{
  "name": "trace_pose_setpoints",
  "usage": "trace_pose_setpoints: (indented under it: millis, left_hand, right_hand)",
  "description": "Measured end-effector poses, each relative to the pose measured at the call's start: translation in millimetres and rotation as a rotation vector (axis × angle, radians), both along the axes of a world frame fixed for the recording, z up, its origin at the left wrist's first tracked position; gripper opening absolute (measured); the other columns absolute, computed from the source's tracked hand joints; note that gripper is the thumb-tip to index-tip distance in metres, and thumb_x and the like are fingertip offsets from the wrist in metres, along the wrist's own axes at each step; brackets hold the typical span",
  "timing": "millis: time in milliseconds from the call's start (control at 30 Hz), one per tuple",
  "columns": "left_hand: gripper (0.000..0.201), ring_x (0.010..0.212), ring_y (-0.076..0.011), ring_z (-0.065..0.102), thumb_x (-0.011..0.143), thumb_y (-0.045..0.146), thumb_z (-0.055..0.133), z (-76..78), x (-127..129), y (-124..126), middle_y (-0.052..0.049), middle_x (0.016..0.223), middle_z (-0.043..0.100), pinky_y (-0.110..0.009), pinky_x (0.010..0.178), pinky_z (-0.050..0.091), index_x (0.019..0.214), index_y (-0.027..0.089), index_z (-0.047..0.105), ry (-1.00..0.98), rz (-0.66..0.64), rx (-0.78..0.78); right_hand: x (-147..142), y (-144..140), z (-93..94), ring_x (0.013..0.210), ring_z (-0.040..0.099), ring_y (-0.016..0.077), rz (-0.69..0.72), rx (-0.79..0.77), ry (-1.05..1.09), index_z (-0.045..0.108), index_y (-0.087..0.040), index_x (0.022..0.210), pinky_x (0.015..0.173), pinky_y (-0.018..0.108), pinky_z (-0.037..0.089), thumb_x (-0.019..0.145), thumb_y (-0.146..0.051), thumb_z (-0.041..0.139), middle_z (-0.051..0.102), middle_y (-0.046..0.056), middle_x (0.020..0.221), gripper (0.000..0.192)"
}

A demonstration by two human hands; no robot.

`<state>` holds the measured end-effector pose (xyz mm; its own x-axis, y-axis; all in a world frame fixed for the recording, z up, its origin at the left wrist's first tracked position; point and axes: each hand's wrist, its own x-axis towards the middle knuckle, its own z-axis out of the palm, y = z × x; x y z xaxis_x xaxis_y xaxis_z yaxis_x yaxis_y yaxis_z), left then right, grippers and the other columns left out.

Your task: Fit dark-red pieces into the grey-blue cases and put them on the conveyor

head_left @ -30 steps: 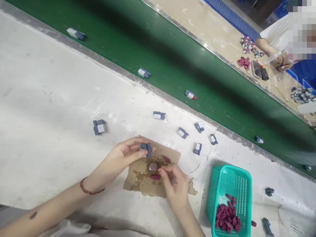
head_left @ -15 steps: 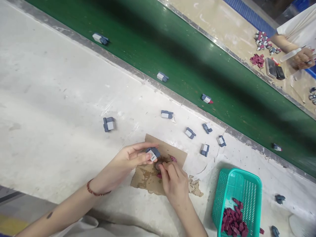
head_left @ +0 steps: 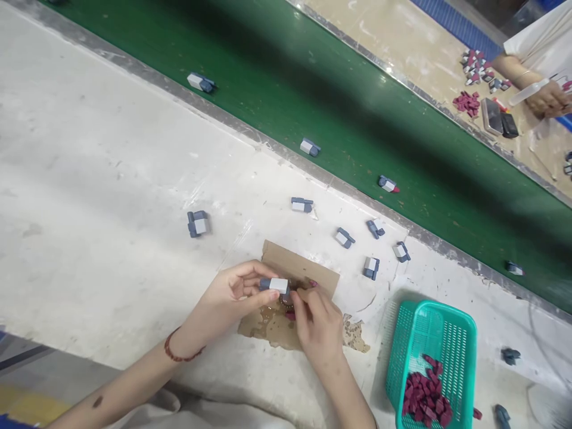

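Note:
My left hand (head_left: 235, 293) pinches a small grey-blue block with a white face (head_left: 274, 285) over a stained piece of cardboard (head_left: 286, 298) on the white bench. My right hand (head_left: 317, 328) meets it from the right, fingertips curled together against the block's end; whether they hold a dark red piece I cannot tell. A round dish of glue on the cardboard is mostly hidden under my fingers. A red piece (head_left: 313, 284) lies on the cardboard just past my right fingertips.
Several more grey-blue blocks (head_left: 370, 267) lie loose on the bench. A teal basket (head_left: 431, 357) with dark red pieces stands to the right. A green conveyor belt (head_left: 313, 95) carries blocks past. Beyond it another person's hand (head_left: 543, 98) works at a bench.
The block in my left hand has turned so its white face shows sideways. My right fingers have closed in on its end. Blocks on the belt have drifted right.

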<state>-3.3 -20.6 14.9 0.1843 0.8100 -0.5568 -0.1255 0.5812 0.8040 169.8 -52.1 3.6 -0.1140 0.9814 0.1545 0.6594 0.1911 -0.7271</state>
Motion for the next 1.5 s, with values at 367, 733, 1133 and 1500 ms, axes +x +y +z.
trace_pose_setpoints:
  millis: [367, 733, 1133, 1500]
  left_hand:
    - [0.012, 0.084, -0.0188, 0.073, 0.083, 0.014, 0.066, -11.2, 14, -19, -0.006, 0.094, 0.076, -0.023, 0.071, 0.061, 0.09, 0.021, 0.073, 0.34, -0.05, 0.719]
    - [0.011, 0.081, -0.0207, 0.073, 0.079, 0.014, 0.067, -10.4, 15, -23, -0.008, 0.09, 0.076, -0.025, 0.067, 0.059, 0.084, 0.021, 0.072, 0.345, -0.076, 0.641]
    - [0.007, 0.08, -0.021, 0.072, 0.078, 0.018, 0.071, -9.6, 14, -21, -0.008, 0.09, 0.075, -0.026, 0.069, 0.059, 0.083, 0.021, 0.073, 0.228, -0.081, 0.514]
    - [0.007, 0.071, -0.02, 0.069, 0.073, 0.023, 0.074, -4.8, 13, -19, -0.009, 0.085, 0.075, -0.025, 0.059, 0.057, 0.079, 0.021, 0.077, 0.194, -0.098, 0.419]
  right_hand:
    - [-2, 3, 10.2, 0.031, 0.04, 0.0054, -0.501, -0.548, 0.902, 0.047, -0.021, 0.059, 0.028, 0.015, 0.032, 0.07, -0.058, 0.075, 0.053, -0.006, 0.043, 0.048]
    - [-10, 1, 12.9, 0.033, 0.048, 0.0078, -0.41, -0.364, 0.85, 0.056, -0.02, 0.066, 0.032, 0.019, 0.043, 0.08, -0.05, 0.07, 0.058, -0.004, 0.049, 0.036]
    - [-6, -2, 7.6, 0.045, 0.056, 0.0088, -0.246, -0.265, 0.874, 0.063, -0.02, 0.073, 0.04, 0.019, 0.047, 0.086, -0.037, 0.068, 0.062, -0.002, 0.063, 0.023]
    - [1, 1, 12.7, 0.057, 0.062, 0.0136, -0.126, -0.271, 0.754, 0.065, -0.021, 0.072, 0.05, 0.023, 0.051, 0.085, -0.036, 0.068, 0.066, 0.0, 0.064, 0.021]
